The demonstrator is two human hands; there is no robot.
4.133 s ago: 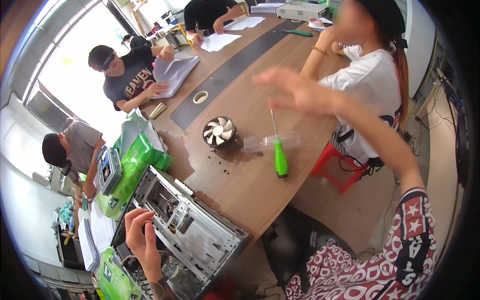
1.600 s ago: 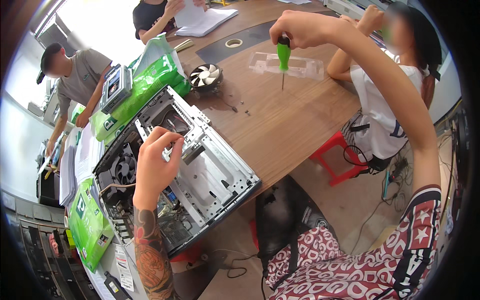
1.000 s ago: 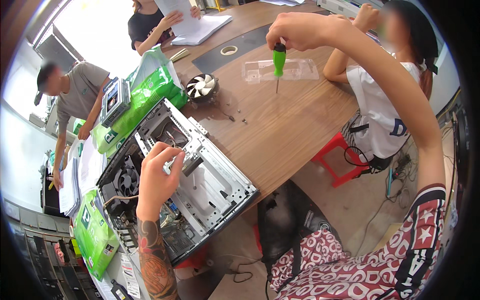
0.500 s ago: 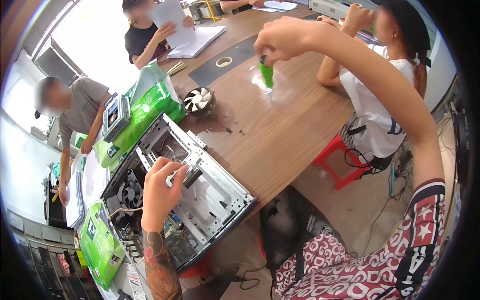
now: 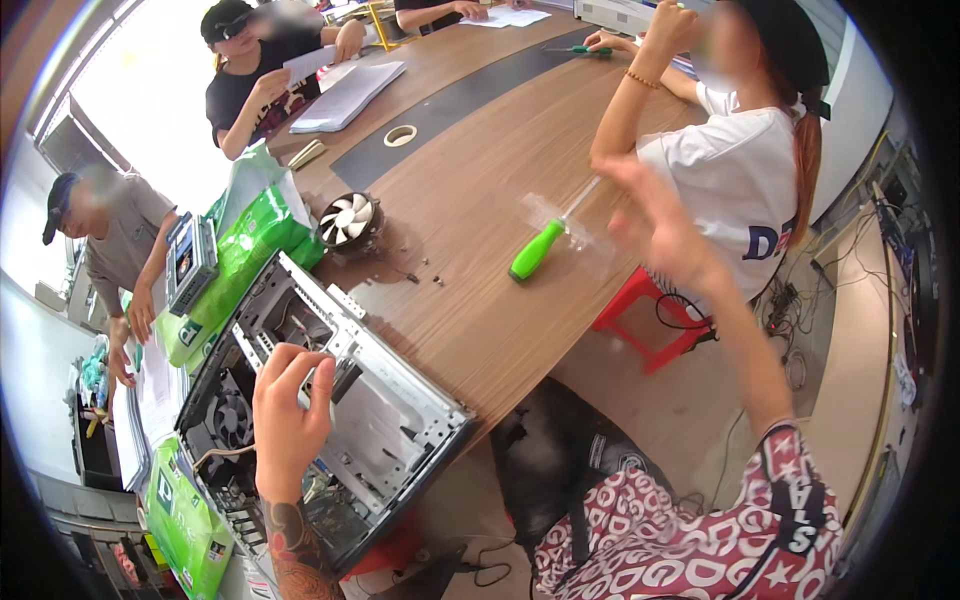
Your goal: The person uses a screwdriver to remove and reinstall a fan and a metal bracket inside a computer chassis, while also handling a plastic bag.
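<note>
My left hand (image 5: 290, 415) is over the open computer case (image 5: 390, 400), its fingers curled and pinched beside a small dark block (image 5: 346, 380). What they grip is hidden behind the fingers and thumb. A screwdriver (image 5: 538, 250) with a bright green handle lies on the table, its shaft across a piece of clear plastic packaging (image 5: 592, 250). To the right of it, past the table edge, my right hand (image 5: 665, 230) is smeared by motion and apart from the screwdriver.
A cooling fan (image 5: 349, 219) and several screws (image 5: 437, 281) lie beyond the case. Green bags (image 5: 250, 255) carry a metal drive (image 5: 192, 262). A tape roll (image 5: 400, 136) and papers (image 5: 350, 97) lie farther off. Someone in white sits right, on a red stool (image 5: 655, 325); others work around the table.
My right hand has let go of the screwdriver, which now lies on the table, and moved right and nearer to me. My left hand stays at the case. The view has shifted.
</note>
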